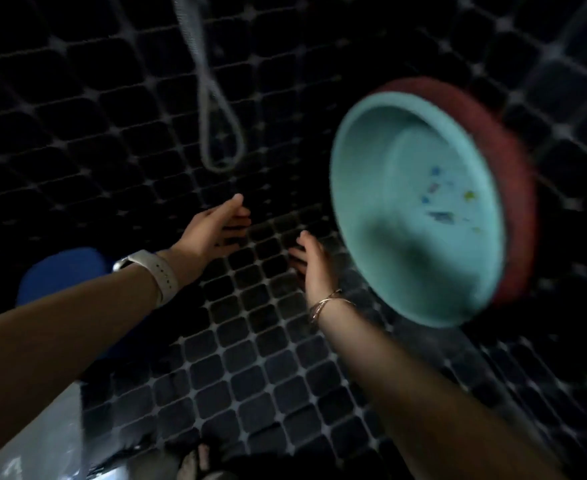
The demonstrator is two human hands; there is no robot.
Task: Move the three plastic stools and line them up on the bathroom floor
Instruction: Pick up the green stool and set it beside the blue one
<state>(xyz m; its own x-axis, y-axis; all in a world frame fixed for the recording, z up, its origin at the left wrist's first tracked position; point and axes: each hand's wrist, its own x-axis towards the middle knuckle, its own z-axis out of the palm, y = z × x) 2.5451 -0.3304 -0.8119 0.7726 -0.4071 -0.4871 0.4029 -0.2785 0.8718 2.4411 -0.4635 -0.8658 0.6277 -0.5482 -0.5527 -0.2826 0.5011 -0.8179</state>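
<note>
Both my hands reach forward over the dark tiled floor with nothing in them. My left hand (216, 230), with a white watch on its wrist, has its fingers spread. My right hand (314, 263), with thin bangles on its wrist, is also open, just left of the basins. A blue plastic thing (61, 271), possibly a stool, shows partly behind my left forearm at the lower left. No other stool is visible.
A teal basin (417, 209) nested in a red basin (514, 174) leans on its side at the right. A grey hose loop (221, 133) hangs at the top centre. The floor (250, 375) is small dark mosaic tiles. A pale, shiny object (42, 445) sits bottom left.
</note>
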